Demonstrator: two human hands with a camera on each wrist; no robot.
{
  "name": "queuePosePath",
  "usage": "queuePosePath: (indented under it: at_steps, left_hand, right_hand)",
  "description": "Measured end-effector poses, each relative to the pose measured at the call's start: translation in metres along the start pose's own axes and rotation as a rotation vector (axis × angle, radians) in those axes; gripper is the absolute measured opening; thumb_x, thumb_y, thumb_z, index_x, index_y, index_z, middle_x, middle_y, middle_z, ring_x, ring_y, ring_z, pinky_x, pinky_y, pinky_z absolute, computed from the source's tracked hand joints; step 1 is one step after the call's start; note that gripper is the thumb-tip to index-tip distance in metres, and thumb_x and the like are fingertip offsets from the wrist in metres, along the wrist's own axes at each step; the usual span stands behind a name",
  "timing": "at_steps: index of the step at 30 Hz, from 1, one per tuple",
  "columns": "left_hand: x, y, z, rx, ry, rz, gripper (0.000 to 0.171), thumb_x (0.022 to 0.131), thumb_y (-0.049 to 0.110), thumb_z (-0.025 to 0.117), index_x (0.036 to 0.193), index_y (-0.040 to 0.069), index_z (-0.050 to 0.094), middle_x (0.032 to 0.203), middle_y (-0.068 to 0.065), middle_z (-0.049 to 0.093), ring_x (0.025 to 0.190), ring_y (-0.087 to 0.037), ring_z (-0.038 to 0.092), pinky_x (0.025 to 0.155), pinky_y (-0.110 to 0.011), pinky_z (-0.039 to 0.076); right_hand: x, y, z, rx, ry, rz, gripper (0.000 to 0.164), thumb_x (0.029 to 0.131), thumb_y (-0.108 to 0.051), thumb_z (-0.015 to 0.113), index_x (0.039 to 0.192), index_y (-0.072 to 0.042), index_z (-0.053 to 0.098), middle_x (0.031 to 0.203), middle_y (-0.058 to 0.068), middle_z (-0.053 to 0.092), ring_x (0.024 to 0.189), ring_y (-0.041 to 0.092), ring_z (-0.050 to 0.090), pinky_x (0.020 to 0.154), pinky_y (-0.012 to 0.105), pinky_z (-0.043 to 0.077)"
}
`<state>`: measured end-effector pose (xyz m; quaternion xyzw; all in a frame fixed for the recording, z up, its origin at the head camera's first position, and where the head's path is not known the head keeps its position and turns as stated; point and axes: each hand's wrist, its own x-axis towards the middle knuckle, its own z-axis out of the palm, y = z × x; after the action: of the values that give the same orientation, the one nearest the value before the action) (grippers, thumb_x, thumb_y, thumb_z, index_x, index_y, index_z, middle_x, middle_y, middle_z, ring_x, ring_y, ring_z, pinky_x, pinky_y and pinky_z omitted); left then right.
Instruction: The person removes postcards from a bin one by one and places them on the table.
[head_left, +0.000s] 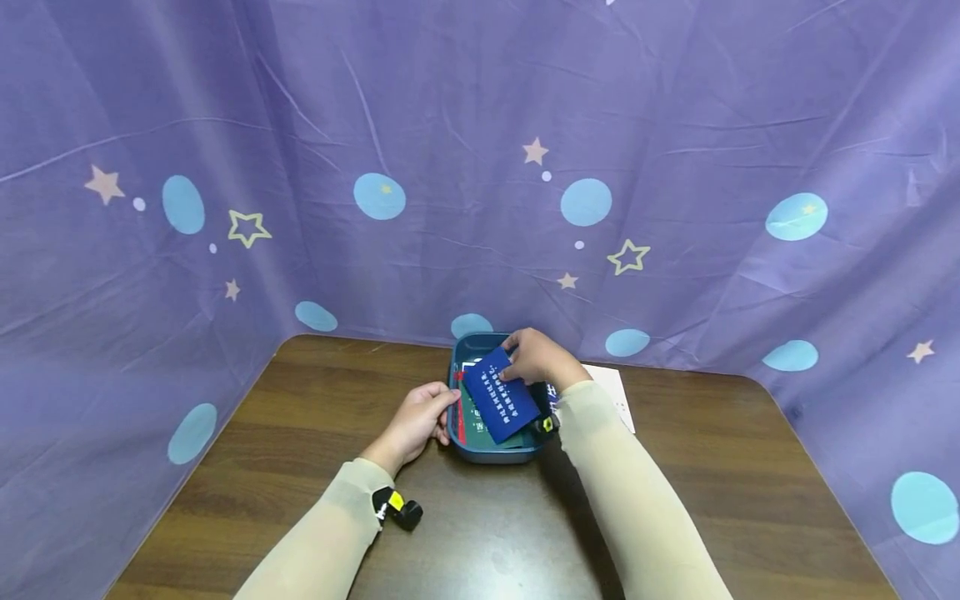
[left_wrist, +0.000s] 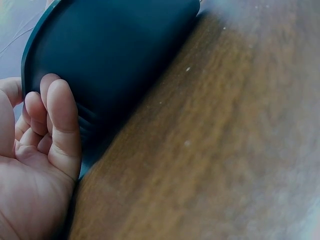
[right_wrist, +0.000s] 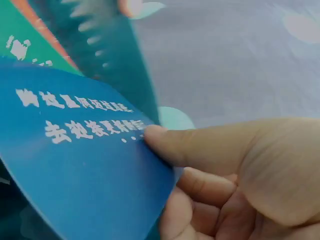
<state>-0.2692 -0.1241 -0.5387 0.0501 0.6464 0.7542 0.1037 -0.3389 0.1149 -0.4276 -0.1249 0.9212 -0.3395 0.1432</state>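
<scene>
My right hand (head_left: 538,358) pinches a blue card (head_left: 501,398) with white printed characters at its upper right edge. In the right wrist view the thumb lies on the face of the card (right_wrist: 95,150), which bows slightly. The card is tilted over a dark teal plastic box (head_left: 491,456) and covers part of a green card (head_left: 471,417) inside it. My left hand (head_left: 414,421) grips the left wall of the box, thumb at the rim and fingers against the outside. The left wrist view shows those fingertips (left_wrist: 62,100) at the outer wall.
A white sheet (head_left: 617,396) lies on the wooden table (head_left: 330,392) right of the box, partly behind my right forearm. A red strip (head_left: 461,421) shows along the box's left inside. A purple curtain (head_left: 480,250) with stars hangs close behind the table's back edge.
</scene>
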Motion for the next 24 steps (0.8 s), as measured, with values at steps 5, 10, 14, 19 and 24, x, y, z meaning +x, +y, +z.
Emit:
queuePosePath:
  at_steps: [5, 10, 14, 19, 24]
  left_hand:
    - [-0.001, 0.001, 0.002, -0.001, 0.005, 0.005, 0.030, 0.105, 0.017, 0.064, 0.083, -0.001, 0.055, 0.057, 0.000, 0.049, 0.039, -0.011, 0.051, 0.035, -0.024, 0.051]
    - [-0.001, 0.000, 0.002, -0.005, 0.001, 0.000, 0.036, 0.106, 0.014, 0.062, 0.092, -0.016, 0.048, 0.057, 0.001, 0.049, 0.039, -0.012, 0.051, 0.035, -0.024, 0.051]
    - [0.000, 0.000, 0.002, -0.003, -0.002, -0.005, 0.037, 0.107, 0.012, 0.060, 0.096, -0.020, 0.045, 0.056, 0.001, 0.049, 0.040, -0.011, 0.051, 0.035, -0.024, 0.051]
    - [-0.001, 0.001, 0.002, -0.009, 0.010, -0.011, 0.034, 0.104, 0.017, 0.065, 0.087, -0.009, 0.051, 0.056, 0.001, 0.049, 0.039, -0.012, 0.051, 0.035, -0.024, 0.051]
    - [-0.001, 0.001, 0.002, -0.008, 0.011, -0.017, 0.030, 0.105, 0.018, 0.065, 0.083, 0.001, 0.054, 0.056, 0.000, 0.049, 0.039, -0.011, 0.052, 0.035, -0.025, 0.051]
  right_hand:
    - [-0.016, 0.020, -0.014, 0.180, 0.092, -0.061, 0.025, 0.093, -0.013, 0.083, 0.109, 0.001, 0.069, 0.087, 0.005, 0.063, 0.071, 0.015, 0.062, 0.057, 0.027, 0.057]
    - [-0.032, 0.045, -0.028, 0.295, 0.232, -0.084, 0.020, 0.098, -0.015, 0.078, 0.109, 0.000, 0.072, 0.084, 0.003, 0.070, 0.072, 0.013, 0.065, 0.064, 0.027, 0.058]
    - [-0.044, 0.068, -0.042, 0.333, 0.299, -0.045, 0.021, 0.101, -0.017, 0.075, 0.111, 0.001, 0.072, 0.084, 0.005, 0.074, 0.070, 0.015, 0.069, 0.067, 0.030, 0.059]
    - [-0.057, 0.092, -0.060, 0.355, 0.372, -0.002, 0.026, 0.102, -0.020, 0.074, 0.114, 0.002, 0.071, 0.083, 0.001, 0.077, 0.068, 0.011, 0.066, 0.063, 0.027, 0.053]
    - [-0.067, 0.109, -0.073, 0.445, 0.391, 0.031, 0.028, 0.101, -0.021, 0.075, 0.112, 0.004, 0.070, 0.073, -0.005, 0.073, 0.062, 0.008, 0.066, 0.056, 0.025, 0.056]
